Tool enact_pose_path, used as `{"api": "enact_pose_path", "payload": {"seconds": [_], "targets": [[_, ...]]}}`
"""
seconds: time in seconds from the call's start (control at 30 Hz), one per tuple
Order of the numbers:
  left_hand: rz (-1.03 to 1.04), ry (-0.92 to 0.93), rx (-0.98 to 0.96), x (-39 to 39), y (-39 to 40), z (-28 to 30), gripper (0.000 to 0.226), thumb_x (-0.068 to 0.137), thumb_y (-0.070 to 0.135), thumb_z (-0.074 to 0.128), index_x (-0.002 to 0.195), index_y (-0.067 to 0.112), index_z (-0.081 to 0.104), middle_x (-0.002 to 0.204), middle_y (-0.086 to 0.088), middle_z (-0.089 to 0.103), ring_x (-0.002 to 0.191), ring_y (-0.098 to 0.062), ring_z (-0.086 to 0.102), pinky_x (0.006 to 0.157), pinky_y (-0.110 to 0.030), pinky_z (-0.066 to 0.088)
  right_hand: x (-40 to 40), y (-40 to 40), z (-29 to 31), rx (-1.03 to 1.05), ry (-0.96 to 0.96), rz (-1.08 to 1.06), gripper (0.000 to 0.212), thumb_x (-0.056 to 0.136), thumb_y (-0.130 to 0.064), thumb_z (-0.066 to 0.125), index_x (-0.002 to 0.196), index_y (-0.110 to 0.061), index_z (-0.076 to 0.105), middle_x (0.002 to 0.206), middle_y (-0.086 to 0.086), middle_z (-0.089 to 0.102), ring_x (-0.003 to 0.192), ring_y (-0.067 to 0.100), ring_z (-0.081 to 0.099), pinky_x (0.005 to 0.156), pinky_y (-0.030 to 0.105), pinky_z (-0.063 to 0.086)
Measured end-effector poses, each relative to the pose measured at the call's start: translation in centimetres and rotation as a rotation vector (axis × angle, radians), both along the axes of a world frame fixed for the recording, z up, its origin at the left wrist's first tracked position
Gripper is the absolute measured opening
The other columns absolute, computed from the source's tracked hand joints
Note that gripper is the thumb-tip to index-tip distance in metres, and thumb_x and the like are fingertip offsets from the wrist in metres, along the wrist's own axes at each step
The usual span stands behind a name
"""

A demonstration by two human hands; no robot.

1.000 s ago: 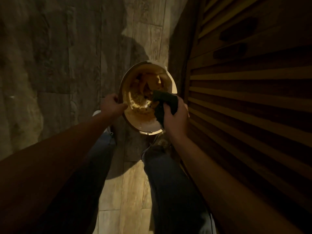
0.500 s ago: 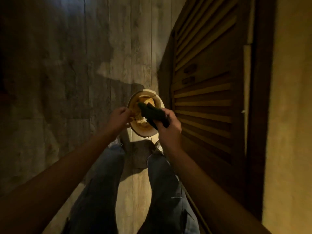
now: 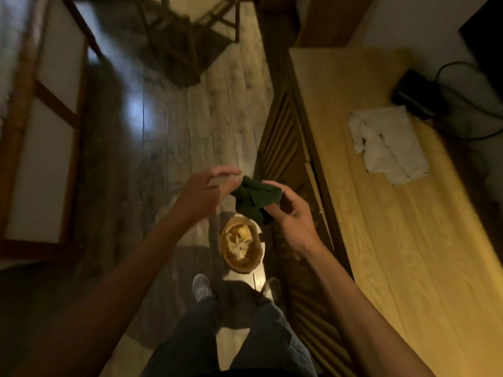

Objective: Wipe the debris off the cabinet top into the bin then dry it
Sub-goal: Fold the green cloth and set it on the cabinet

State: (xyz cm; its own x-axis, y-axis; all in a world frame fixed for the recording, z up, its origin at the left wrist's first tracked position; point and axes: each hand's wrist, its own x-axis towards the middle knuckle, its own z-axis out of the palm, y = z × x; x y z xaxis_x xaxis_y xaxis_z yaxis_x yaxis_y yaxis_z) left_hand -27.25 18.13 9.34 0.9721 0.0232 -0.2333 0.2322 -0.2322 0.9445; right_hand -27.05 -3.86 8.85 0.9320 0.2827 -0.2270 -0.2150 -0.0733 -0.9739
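My right hand [image 3: 291, 210] grips a dark green cloth [image 3: 254, 200] above the floor, beside the cabinet's slatted front. My left hand [image 3: 209, 190] is blurred, its fingers spread, with the fingertips at the cloth's left corner. Below the cloth a small round bin [image 3: 242, 244] stands on the floor and holds scraps of debris. The light wooden cabinet top [image 3: 394, 227] runs along the right. A crumpled white towel [image 3: 386, 144] lies on it.
A black device with cables [image 3: 419, 93] sits at the back of the cabinet top. A wooden chair [image 3: 190, 31] stands on the plank floor ahead. A framed panel [image 3: 40, 126] is at the left. My feet [image 3: 202, 288] are just behind the bin.
I have stood up from the bin, so the view is higher and the cabinet top now shows. Both hands rose away from the bin; the right still holds the cloth, and the left let go of the rim.
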Motion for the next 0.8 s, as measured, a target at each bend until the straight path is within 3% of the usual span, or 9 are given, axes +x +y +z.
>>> {"api": "enact_pose_path", "payload": {"seconds": [0.07, 0.17, 0.27, 0.37, 0.5, 0.6, 0.67, 0.8], "targets": [[-0.170, -0.006, -0.003, 0.7, -0.2, 3.1, 0.025, 0.093, 0.033, 0.069, 0.118, 0.034, 0.068, 0.114, 0.016, 0.066, 0.103, 0.012, 0.061, 0.078, -0.005, 0.050, 0.3, -0.1, 2.2, 0.032, -0.060, 0.008, 0.037, 0.095, 0.000, 0.062, 0.130, -0.011, 0.063, 0.120, -0.008, 0.071, 0.116, 0.008, 0.064, 0.093, 0.025, 0.055], [-0.294, -0.032, -0.024, 1.7, -0.5, 7.0, 0.027, 0.089, 0.032, 0.072, 0.115, 0.031, 0.072, 0.113, 0.008, 0.072, 0.111, -0.007, 0.066, 0.090, -0.025, 0.056, 0.3, -0.1, 5.2, 0.106, -0.141, 0.009, 0.037, 0.095, -0.001, 0.064, 0.130, -0.012, 0.064, 0.123, -0.001, 0.071, 0.118, 0.016, 0.065, 0.094, 0.029, 0.055], [-0.364, -0.070, -0.076, 2.5, -0.1, 10.2, 0.018, 0.091, 0.035, 0.069, 0.107, 0.032, 0.077, 0.106, 0.004, 0.075, 0.103, -0.013, 0.071, 0.080, -0.024, 0.058, 0.2, -0.3, 7.4, 0.233, -0.130, 0.002, 0.041, 0.092, -0.007, 0.066, 0.133, -0.008, 0.059, 0.126, 0.004, 0.069, 0.121, 0.025, 0.064, 0.095, 0.035, 0.056], [-0.468, -0.078, -0.069, 2.8, 0.4, 12.3, 0.023, 0.088, 0.033, 0.073, 0.111, 0.030, 0.076, 0.110, 0.003, 0.076, 0.106, -0.013, 0.071, 0.083, -0.022, 0.057, -0.1, -0.6, 8.9, 0.381, -0.066, -0.015, 0.045, 0.090, -0.012, 0.068, 0.131, -0.002, 0.054, 0.128, 0.013, 0.066, 0.121, 0.033, 0.062, 0.093, 0.041, 0.057], [-0.520, -0.151, 0.047, 3.4, -0.5, 14.1, 0.023, 0.089, 0.035, 0.072, 0.110, 0.025, 0.077, 0.102, 0.002, 0.078, 0.101, -0.011, 0.072, 0.085, -0.028, 0.059, -0.7, -0.9, 10.1, 0.549, 0.078, -0.059, 0.042, 0.090, -0.016, 0.064, 0.131, -0.007, 0.055, 0.126, 0.013, 0.067, 0.114, 0.032, 0.064, 0.082, 0.036, 0.059], [-0.514, -0.177, 0.045, 3.8, -1.7, 15.2, 0.024, 0.086, 0.047, 0.072, 0.102, 0.030, 0.079, 0.098, 0.003, 0.078, 0.098, -0.012, 0.073, 0.085, -0.033, 0.059, -0.9, -0.8, 10.2, 0.741, 0.156, -0.075, 0.048, 0.092, -0.012, 0.059, 0.139, -0.005, 0.052, 0.141, 0.022, 0.057, 0.131, 0.041, 0.053, 0.102, 0.052, 0.052], [-0.503, -0.160, 0.023, 4.2, -2.6, 15.7, 0.028, 0.079, 0.052, 0.070, 0.096, 0.031, 0.079, 0.097, 0.003, 0.077, 0.097, -0.014, 0.072, 0.086, -0.035, 0.059, -1.0, -0.9, 9.9, 0.845, 0.192, -0.098, 0.052, 0.093, -0.013, 0.056, 0.144, -0.006, 0.050, 0.147, 0.026, 0.050, 0.136, 0.043, 0.047, 0.107, 0.056, 0.047], [-0.495, -0.113, -0.041, 5.5, -4.0, 16.4, 0.023, 0.081, 0.047, 0.066, 0.085, 0.026, 0.075, 0.092, 0.000, 0.073, 0.094, -0.020, 0.071, 0.082, -0.039, 0.058, -1.2, -1.3, 9.2, 0.964, 0.300, -0.198, 0.047, 0.098, -0.023, 0.052, 0.141, -0.003, 0.052, 0.135, 0.026, 0.059, 0.117, 0.038, 0.063, 0.098, 0.052, 0.052]]}}
